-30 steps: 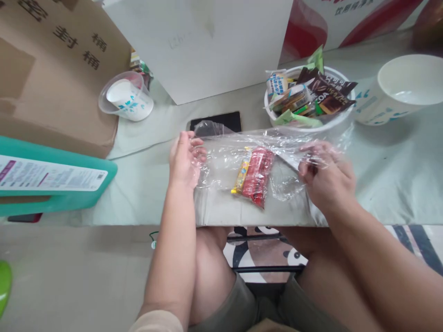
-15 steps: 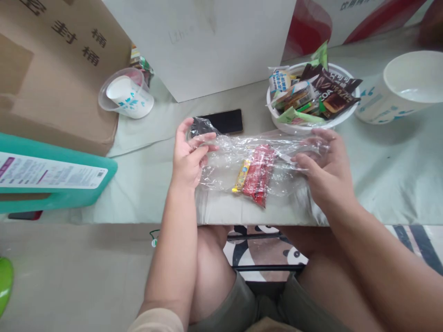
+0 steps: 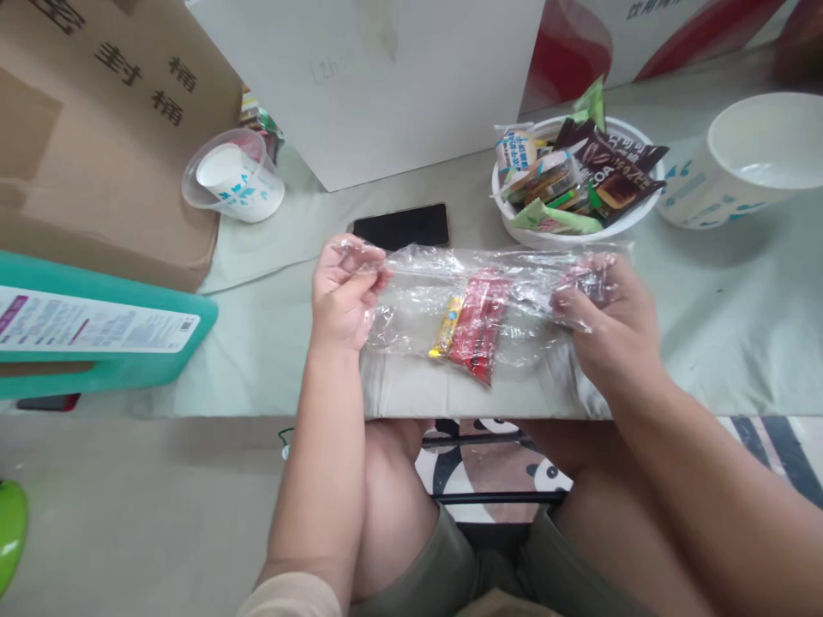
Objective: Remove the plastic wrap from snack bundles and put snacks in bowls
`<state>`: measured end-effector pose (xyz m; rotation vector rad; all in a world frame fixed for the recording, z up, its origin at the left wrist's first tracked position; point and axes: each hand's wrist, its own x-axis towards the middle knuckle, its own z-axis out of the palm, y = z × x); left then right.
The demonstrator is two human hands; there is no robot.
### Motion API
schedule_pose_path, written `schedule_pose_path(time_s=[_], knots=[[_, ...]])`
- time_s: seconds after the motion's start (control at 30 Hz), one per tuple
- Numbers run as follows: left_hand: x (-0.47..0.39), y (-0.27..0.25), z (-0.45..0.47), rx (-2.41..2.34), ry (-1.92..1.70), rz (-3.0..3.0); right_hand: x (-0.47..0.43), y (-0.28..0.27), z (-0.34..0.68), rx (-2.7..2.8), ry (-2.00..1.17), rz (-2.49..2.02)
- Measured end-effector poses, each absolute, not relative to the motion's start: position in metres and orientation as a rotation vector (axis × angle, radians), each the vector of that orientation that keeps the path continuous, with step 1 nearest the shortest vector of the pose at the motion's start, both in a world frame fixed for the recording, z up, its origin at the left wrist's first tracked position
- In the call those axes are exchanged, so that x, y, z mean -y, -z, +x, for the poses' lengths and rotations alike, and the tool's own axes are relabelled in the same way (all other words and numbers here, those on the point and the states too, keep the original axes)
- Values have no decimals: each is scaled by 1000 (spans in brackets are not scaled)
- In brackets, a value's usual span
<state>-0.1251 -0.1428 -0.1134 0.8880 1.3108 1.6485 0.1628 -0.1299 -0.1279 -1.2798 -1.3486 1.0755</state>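
A clear plastic bag [image 3: 411,300] is stretched sideways between my two hands, above the table's front edge. My left hand [image 3: 347,291] is closed on its left end, the thumb pressed to the fingers. At the right end, my right hand [image 3: 610,313] grips a bunched part of the same film. In the middle of the bag, behind or under the film, lie a red snack packet [image 3: 477,330] and a narrow yellow packet [image 3: 448,326] leaning along its left side.
Behind the bag lies a black phone [image 3: 402,227]. A white bowl [image 3: 507,218] of wrapped snacks and a large paper cup [image 3: 713,188] stand back right. At left are smaller cups [image 3: 254,193], a cardboard box [image 3: 116,188] and a green container [image 3: 193,317]. A white box [image 3: 411,103] stands behind.
My left hand has closed its spread fingers on the bag's end and dropped slightly, uncovering the phone. My right fingers have gathered more film. The packets stay almost in place.
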Motion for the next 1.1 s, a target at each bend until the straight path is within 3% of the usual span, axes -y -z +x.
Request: schedule_pose_path(time_s=[0.8, 1.1], knots=[[148, 101, -110, -1506, -1301, 843, 130, 122, 158, 1182, -1114, -1269], [148, 101, -108, -1495, -1321, 887, 132, 121, 156, 1198, -1175, -1188]])
